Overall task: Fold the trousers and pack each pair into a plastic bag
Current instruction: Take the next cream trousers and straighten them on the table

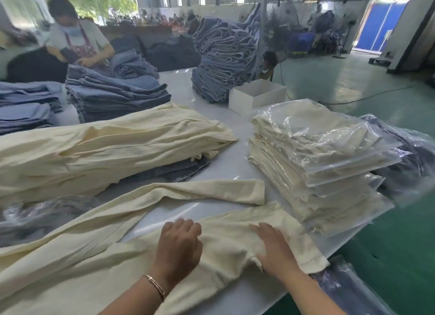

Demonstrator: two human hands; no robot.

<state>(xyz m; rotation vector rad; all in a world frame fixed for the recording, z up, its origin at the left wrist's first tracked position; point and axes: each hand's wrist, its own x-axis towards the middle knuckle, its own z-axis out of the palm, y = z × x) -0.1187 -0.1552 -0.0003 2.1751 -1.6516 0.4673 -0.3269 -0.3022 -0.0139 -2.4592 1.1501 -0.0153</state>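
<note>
A cream pair of trousers (pixel 98 251) lies spread on the white table (pixel 181 211), its two legs running apart toward the right. My left hand (pixel 179 246) rests flat on the near leg with fingers spread. My right hand (pixel 274 246) presses flat on the same leg near its hem end. A tall stack of bagged cream trousers (pixel 315 154) in clear plastic stands to the right. A heap of unfolded cream trousers (pixel 106 147) lies to the left behind the spread pair.
Piles of blue jeans (pixel 117 96) and a tall leaning blue stack (pixel 223 56) fill the back of the table. A white open box (pixel 256 96) stands behind the bagged stack. Another person (pixel 75 39) works at the far left. Bagged dark garments (pixel 409 159) sit at the right edge.
</note>
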